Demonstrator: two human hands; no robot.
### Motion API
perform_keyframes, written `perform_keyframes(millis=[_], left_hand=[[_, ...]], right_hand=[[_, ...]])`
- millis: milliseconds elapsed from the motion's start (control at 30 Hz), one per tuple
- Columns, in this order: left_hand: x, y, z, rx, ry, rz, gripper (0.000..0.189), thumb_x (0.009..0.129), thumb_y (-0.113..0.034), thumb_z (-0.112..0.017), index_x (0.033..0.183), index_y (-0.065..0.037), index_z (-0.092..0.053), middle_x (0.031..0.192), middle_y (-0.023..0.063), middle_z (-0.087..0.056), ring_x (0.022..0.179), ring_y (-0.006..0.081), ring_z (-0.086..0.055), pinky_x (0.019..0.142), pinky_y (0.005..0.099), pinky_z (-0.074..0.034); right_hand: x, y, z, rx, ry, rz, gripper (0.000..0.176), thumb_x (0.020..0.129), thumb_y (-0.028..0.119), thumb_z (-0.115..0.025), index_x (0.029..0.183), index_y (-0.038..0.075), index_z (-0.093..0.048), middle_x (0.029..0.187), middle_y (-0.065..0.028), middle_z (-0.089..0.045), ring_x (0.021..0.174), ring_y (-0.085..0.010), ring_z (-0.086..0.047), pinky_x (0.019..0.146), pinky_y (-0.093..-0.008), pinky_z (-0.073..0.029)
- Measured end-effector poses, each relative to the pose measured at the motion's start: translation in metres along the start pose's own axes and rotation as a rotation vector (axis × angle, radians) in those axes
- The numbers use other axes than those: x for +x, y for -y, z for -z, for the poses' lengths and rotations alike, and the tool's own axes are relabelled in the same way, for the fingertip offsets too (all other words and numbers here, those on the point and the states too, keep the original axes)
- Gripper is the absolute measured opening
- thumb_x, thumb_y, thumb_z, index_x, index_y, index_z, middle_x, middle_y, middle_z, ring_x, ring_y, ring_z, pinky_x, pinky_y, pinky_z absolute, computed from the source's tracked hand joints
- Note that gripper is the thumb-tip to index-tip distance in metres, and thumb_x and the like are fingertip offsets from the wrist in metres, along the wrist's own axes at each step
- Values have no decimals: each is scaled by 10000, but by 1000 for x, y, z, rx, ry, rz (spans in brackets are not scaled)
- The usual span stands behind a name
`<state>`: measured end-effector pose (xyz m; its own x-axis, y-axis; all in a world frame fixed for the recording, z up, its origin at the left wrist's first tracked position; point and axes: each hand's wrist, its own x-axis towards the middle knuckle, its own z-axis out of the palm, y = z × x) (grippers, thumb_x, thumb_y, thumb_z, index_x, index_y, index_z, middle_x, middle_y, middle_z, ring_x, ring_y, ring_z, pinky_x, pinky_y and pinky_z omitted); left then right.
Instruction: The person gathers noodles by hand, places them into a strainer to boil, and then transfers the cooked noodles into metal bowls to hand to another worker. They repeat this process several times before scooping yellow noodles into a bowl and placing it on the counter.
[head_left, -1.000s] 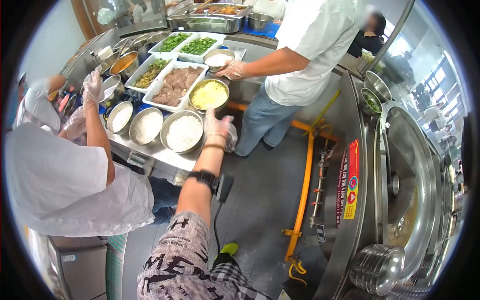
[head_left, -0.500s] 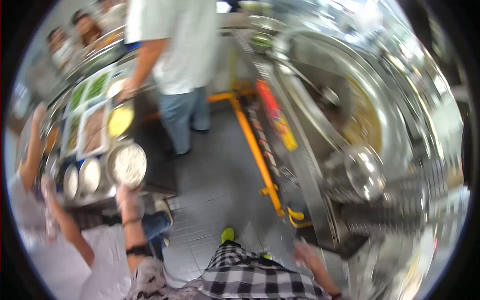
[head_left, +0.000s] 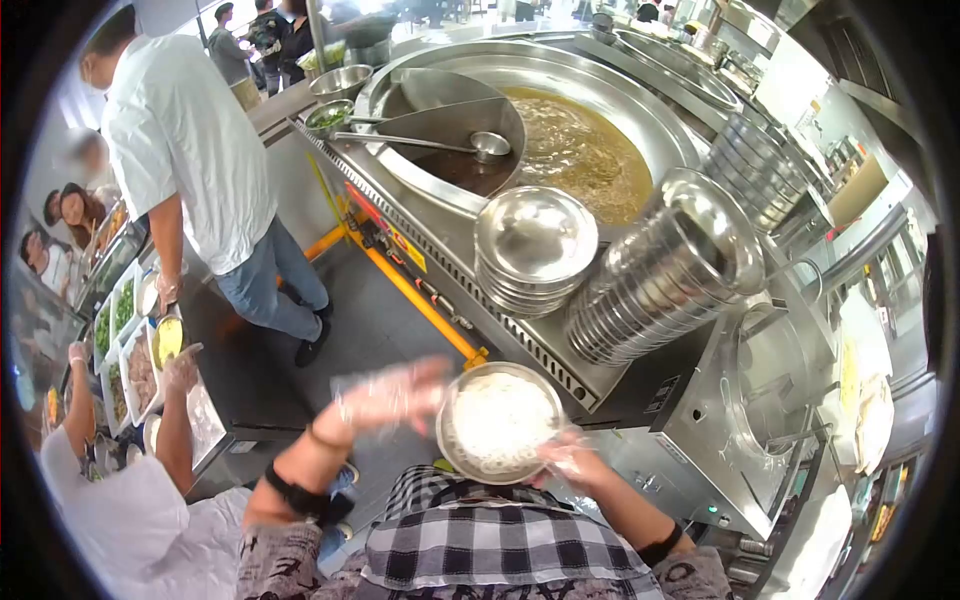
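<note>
A steel bowl (head_left: 447,447) filled with white, noodle-like food (head_left: 500,420) is in front of my checkered apron. My right hand (head_left: 568,455), in a clear plastic glove, grips the bowl at its right rim, with the thumb near the food. On the other side, my left hand (head_left: 395,395), also gloved, is stretched out with fingers apart and blurred by motion, its fingertips right at the left rim. Just beyond the bowl, a stack of shallow steel bowls (head_left: 535,240) stands on the stove's edge.
A large round pot (head_left: 680,130) holds brown broth, with a ladle (head_left: 490,147) in its divided section. Tall stacked steel bowls (head_left: 650,290) lean at the right. A person in a white shirt (head_left: 190,150) stands left, by a counter with food trays (head_left: 140,365). A yellow pipe (head_left: 420,300) runs below the stove.
My view has turned right, from the food counter toward the stove. The bowl of white food has come from the counter to in front of me, and my right hand has taken hold of it.
</note>
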<state>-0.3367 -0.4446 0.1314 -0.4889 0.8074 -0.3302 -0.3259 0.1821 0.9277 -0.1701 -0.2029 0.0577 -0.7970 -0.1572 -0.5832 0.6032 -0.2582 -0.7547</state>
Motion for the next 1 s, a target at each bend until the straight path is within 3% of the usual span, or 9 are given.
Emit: perform_keyframes(millis=[133,233,367,500,600,767,900,933,1000], left_hand=[[102,-51,30,913,-412,-346,463,747,-122,-537,1192,-80,-418,798,136,-553,691,199,-580,604,305,-490],[179,-76,59,1987,-109,-307,393,732,-60,-503,1118,-133,-496,874,141,-582,820,255,-579,741,336,-463],[218,-75,84,2148,-430,-236,166,698,-212,-534,764,-100,-638,802,105,-610,782,211,-590,648,323,-468],[193,-117,86,2006,-520,-420,155,685,-207,-550,737,-87,-632,743,111,-604,722,205,-588,599,309,-463],[73,-139,9,531,-811,-430,361,703,-30,-473,1063,-15,-499,740,106,-574,593,169,-566,466,272,-449],[-2,-24,35,230,-775,-493,699,664,7,-491,1302,-94,-223,1118,124,-489,848,239,-586,498,311,-544],[-31,-1,-29,-312,-621,-154,667,633,24,-449,1269,-81,-276,1079,119,-477,810,255,-574,518,362,-541],[-34,-9,-42,-317,-621,-176,661,642,17,-457,1269,-89,-278,1085,118,-470,819,259,-570,524,361,-541],[-38,-3,-47,-348,-612,-218,647,662,11,-470,1268,-102,-278,1103,118,-454,833,266,-564,535,358,-540]], right_hand=[[-40,-3,25,62,-203,25,363,794,91,-484,1086,-92,-370,888,-213,-559,592,-268,-598,472,-330,-508],[-55,-3,33,135,-231,122,305,762,64,-489,991,-130,-433,778,-216,-582,570,-268,-599,452,-320,-505],[-60,-11,47,168,-283,16,330,753,76,-502,1002,-127,-426,780,-224,-580,545,-260,-598,415,-300,-495],[-62,-5,48,219,-212,118,336,755,84,-507,1015,-110,-421,759,-217,-580,541,-258,-599,406,-290,-493],[-73,31,29,291,-163,220,416,723,69,-537,1075,-90,-383,775,-218,-569,528,-289,-593,367,-312,-478],[-63,109,-16,175,-93,365,496,721,-9,-480,1181,-4,-293,885,-225,-540,537,-271,-591,343,-274,-466],[-6,130,-56,-836,-407,1091,571,735,-23,-423,1265,18,-215,1105,-224,-467,847,-250,-558,680,-354,-488],[-7,131,-66,-971,-388,819,593,741,-6,-436,1282,38,-198,1177,-200,-421,993,-311,-494,825,-358,-416],[10,128,-79,-1416,-519,1055,590,739,22,-477,1274,66,-234,1191,-200,-402,860,-372,-541,667,-384,-475]])
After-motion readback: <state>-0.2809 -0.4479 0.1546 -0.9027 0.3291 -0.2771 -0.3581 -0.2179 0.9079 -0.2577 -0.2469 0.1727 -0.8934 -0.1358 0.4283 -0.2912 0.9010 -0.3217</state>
